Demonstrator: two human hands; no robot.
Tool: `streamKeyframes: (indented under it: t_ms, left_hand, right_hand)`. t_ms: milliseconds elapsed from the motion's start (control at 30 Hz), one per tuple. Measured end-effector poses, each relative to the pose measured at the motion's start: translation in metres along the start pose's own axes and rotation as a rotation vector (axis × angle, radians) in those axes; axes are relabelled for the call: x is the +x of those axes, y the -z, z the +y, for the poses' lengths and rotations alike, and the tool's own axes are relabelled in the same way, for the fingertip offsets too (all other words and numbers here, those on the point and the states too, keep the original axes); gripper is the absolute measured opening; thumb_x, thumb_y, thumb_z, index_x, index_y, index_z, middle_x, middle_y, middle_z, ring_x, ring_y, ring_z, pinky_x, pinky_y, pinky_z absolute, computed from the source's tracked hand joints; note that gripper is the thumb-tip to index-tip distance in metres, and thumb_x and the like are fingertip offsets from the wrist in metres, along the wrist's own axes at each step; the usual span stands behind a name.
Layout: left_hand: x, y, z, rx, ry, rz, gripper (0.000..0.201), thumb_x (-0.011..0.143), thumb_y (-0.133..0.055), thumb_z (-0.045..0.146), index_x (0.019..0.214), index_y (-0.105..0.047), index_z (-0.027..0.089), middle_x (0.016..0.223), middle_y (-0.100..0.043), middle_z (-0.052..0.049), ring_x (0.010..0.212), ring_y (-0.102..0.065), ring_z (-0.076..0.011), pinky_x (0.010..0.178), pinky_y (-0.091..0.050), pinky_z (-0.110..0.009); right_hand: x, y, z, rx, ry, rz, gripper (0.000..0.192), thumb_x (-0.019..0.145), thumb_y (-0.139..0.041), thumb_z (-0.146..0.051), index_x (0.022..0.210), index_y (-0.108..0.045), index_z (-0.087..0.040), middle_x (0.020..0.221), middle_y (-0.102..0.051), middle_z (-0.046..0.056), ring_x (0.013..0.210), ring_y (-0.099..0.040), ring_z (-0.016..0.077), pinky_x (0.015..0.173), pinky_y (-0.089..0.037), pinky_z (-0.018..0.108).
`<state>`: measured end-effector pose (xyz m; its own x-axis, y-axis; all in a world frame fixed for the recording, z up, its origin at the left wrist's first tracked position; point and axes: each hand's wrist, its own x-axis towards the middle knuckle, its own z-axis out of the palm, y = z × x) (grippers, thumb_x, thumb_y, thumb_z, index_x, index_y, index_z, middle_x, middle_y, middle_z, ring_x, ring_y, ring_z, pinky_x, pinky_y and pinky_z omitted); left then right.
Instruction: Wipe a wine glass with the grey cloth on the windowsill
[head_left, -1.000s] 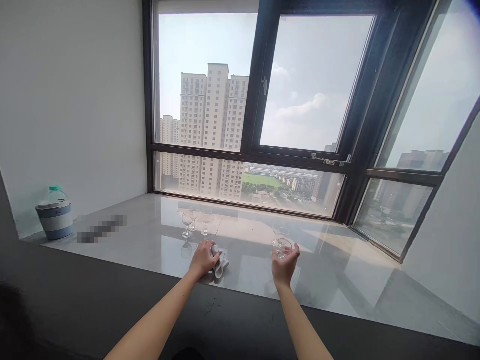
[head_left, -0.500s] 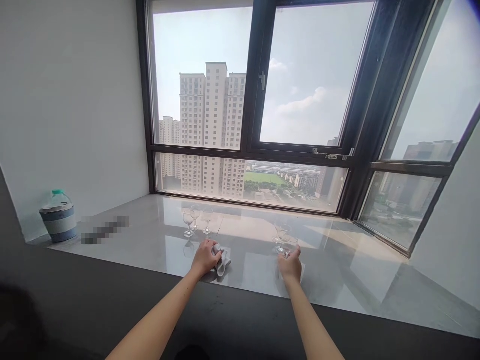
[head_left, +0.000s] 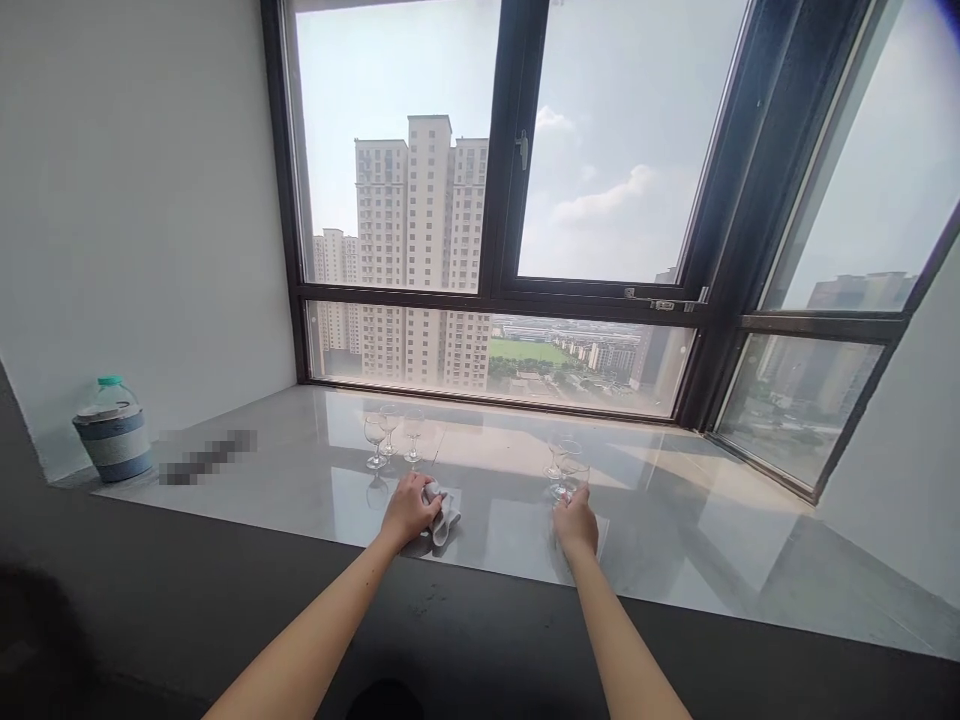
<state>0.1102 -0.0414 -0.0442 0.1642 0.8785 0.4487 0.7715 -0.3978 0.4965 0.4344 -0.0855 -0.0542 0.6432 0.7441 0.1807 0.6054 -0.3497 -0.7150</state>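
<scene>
Broadly, a large dark-framed window [head_left: 517, 200] fills the view well beyond both hands, with tall apartment towers outside, and a pale polished stone sill [head_left: 675, 540] runs beneath it and under everything the hands touch. Far off to the left of the left hand, against the white wall, stands a squat bottle [head_left: 112, 430] with a green cap and a blue-and-white wrap. The left hand [head_left: 409, 508] lies palm down on the sill, its fingers curled over a small crumpled grey cloth [head_left: 444, 512], which pokes out on the hand's right side; the hand is closed on the cloth and presses it against the stone. Just beyond that hand, slightly to its left, a cluster of three stemmed glasses [head_left: 390, 438] stands upright on the sill, apart from the fingers. The right hand [head_left: 576, 520] reaches forward, well apart from the left, and its fingertips meet the near side of a clear stemmed glass [head_left: 574, 474] standing on the sill; whether the fingers are clasped around it or merely touch it cannot be told. Directly behind that glass, a second clear glass [head_left: 556, 457] stands close to it.
</scene>
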Motion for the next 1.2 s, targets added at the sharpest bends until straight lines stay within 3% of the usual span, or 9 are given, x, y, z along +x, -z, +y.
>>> streamKeyframes:
  t_ms: [400,533,633,800,933,1033,1133,1200]
  left_hand:
    - [-0.001,0.003,0.004,0.046,0.007,-0.007,0.025,0.081,-0.055,0.038,0.097,-0.059,0.02,0.102,-0.061,-0.008,0.099,-0.056,-0.0235,0.084,-0.042,-0.03]
    - [-0.001,0.003,0.003,0.076,-0.012,0.003,0.022,0.083,-0.054,0.039,0.094,-0.059,0.02,0.097,-0.061,-0.007,0.097,-0.056,-0.0228,0.082,-0.043,-0.03]
    - [-0.002,0.002,0.004,0.088,-0.031,0.018,0.021,0.084,-0.053,0.037,0.095,-0.058,0.02,0.097,-0.061,-0.007,0.097,-0.056,-0.0228,0.083,-0.042,-0.031]
    - [-0.006,0.002,0.008,0.106,-0.036,0.068,0.028,0.084,-0.054,0.035,0.109,-0.051,0.022,0.101,-0.06,-0.006,0.099,-0.056,-0.0219,0.08,-0.042,-0.03]
    - [-0.008,0.001,0.012,0.214,-0.035,0.077,0.014,0.085,-0.053,0.033,0.09,-0.052,0.021,0.089,-0.058,-0.004,0.089,-0.056,-0.0204,0.074,-0.04,-0.029]
    - [-0.007,0.0,0.013,0.269,-0.069,0.064,0.012,0.087,-0.052,0.03,0.08,-0.052,0.021,0.087,-0.058,-0.004,0.089,-0.055,-0.02,0.074,-0.039,-0.028]
    - [-0.006,0.0,0.015,0.263,-0.092,0.039,0.016,0.09,-0.046,0.029,0.081,-0.055,0.02,0.09,-0.06,-0.005,0.092,-0.055,-0.0199,0.077,-0.039,-0.028]
    - [-0.007,0.001,0.016,0.252,-0.086,0.011,0.02,0.092,-0.041,0.028,0.082,-0.057,0.02,0.091,-0.062,-0.006,0.093,-0.056,-0.0199,0.078,-0.038,-0.028]
  right_hand:
    - [0.003,-0.004,0.003,-0.033,-0.006,0.005,0.053,0.093,-0.035,-0.031,0.143,-0.026,-0.016,0.105,-0.066,0.015,0.09,-0.064,0.0259,0.072,-0.043,0.033]
    - [0.002,-0.005,0.005,0.002,0.004,0.041,0.059,0.089,-0.043,-0.035,0.142,-0.022,-0.018,0.114,-0.063,0.014,0.096,-0.062,0.0252,0.073,-0.043,0.031]
    - [0.001,-0.006,0.007,0.094,0.041,0.174,0.067,0.083,-0.049,-0.036,0.141,-0.021,-0.018,0.12,-0.058,0.014,0.106,-0.056,0.0274,0.079,-0.043,0.033]
    - [-0.005,0.001,0.005,0.268,0.221,0.521,0.07,0.071,-0.052,-0.026,0.137,-0.031,-0.012,0.113,-0.054,0.015,0.107,-0.05,0.0313,0.092,-0.039,0.042]
    - [-0.023,0.007,-0.008,0.314,0.489,0.709,0.068,0.074,-0.049,-0.021,0.138,-0.032,-0.012,0.121,-0.045,0.018,0.11,-0.047,0.0296,0.096,-0.038,0.046]
    - [-0.046,-0.002,-0.028,0.335,0.67,0.614,0.061,0.079,-0.045,-0.02,0.138,-0.031,-0.015,0.121,-0.046,0.017,0.106,-0.049,0.0268,0.091,-0.042,0.044]
    - [-0.075,-0.025,-0.061,0.355,0.757,0.302,0.059,0.084,-0.041,-0.02,0.141,-0.028,-0.018,0.108,-0.054,0.011,0.095,-0.054,0.0221,0.084,-0.046,0.039]
    - [-0.092,-0.045,-0.086,0.39,0.733,0.119,0.058,0.086,-0.04,-0.024,0.143,-0.026,-0.019,0.107,-0.057,0.01,0.095,-0.056,0.0219,0.081,-0.047,0.036]
